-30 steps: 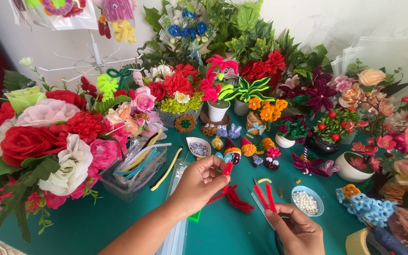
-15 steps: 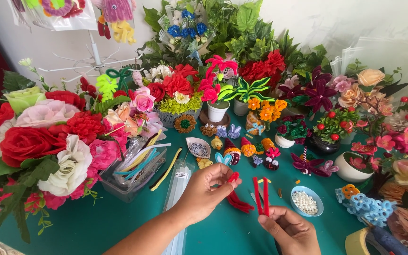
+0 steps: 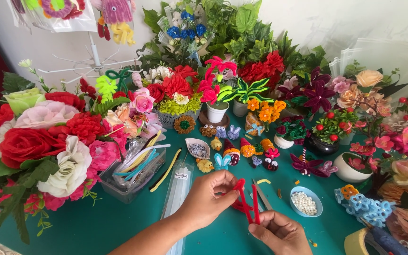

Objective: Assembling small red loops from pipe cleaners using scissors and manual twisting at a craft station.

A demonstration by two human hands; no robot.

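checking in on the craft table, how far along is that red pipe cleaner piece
Early, by the look of it. Done: small finished figures stand on the green table. In hand: the left hand bends red pipe cleaners while the right hand pinches their lower ends. Left: they show only bent stems, no recognisable shape; the bowl of white beads sits untouched.

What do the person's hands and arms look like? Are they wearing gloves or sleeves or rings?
No gloves: both hands are bare. The left hand comes with a long bare forearm, and no sleeve, watch or bracelet shows on it. The right hand pokes in from the bottom edge, so only the hand and a bit of wrist show, also uncovered. I can't see any rings, and the fingernails look short and plain.
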